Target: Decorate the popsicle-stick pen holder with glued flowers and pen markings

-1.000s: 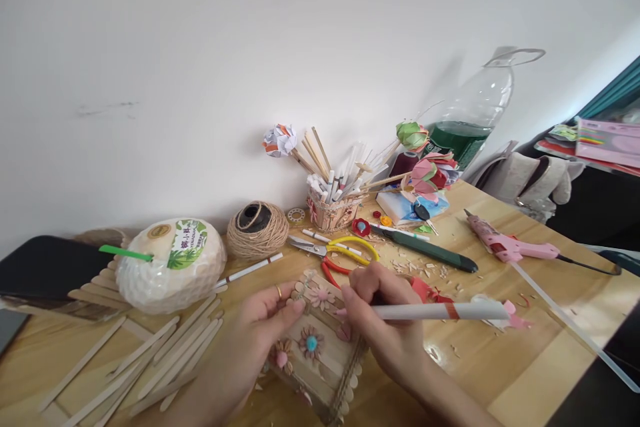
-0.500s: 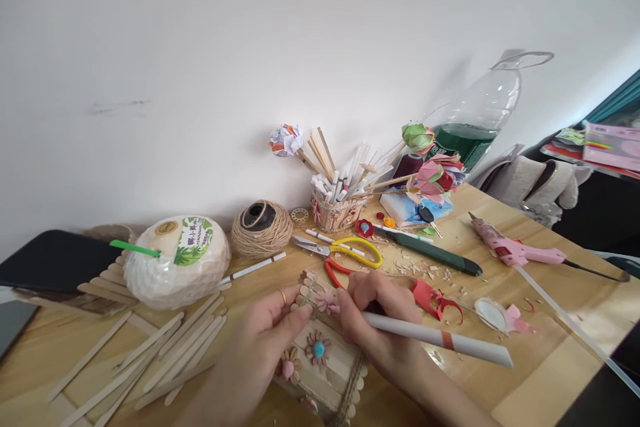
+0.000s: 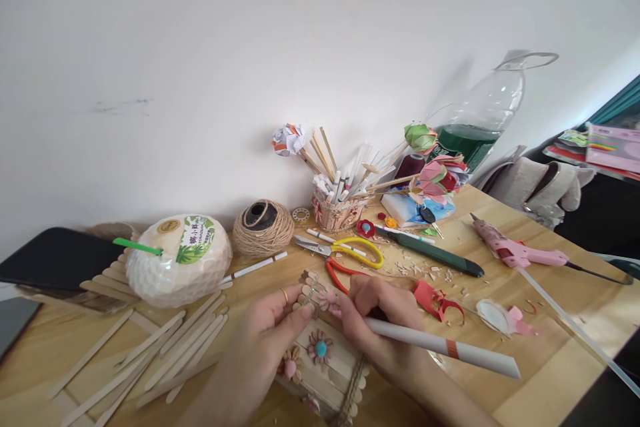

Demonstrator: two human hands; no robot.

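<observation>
In the head view, a small craft-stick box (image 3: 333, 379) trimmed with twine lies tilted on the table. Flowers decorate its face, among them one with a blue centre (image 3: 321, 347) and one with a pink centre (image 3: 291, 367). My left hand (image 3: 270, 327) pinches the box's upper left edge between thumb and fingers. A white marker (image 3: 475, 353) with a brown band sits in my right hand (image 3: 383, 317), closed as for writing. Its tip end is hidden by the fingers, beside a pale pink flower (image 3: 327, 300) on the box.
Yellow-and-red-handled scissors (image 3: 357, 253), a green craft knife (image 3: 435, 253) and a pink glue gun (image 3: 520, 252) lie beyond my hands. Loose craft sticks (image 3: 165, 360) spread at left, near a wrapped coconut (image 3: 175, 273). A twine spool (image 3: 265, 233) and a basket of markers (image 3: 340, 211) stand by the wall.
The marker's rear end has dipped slightly down and to the right. Both hands keep their holds, and the whole scene has shifted a little to the right.
</observation>
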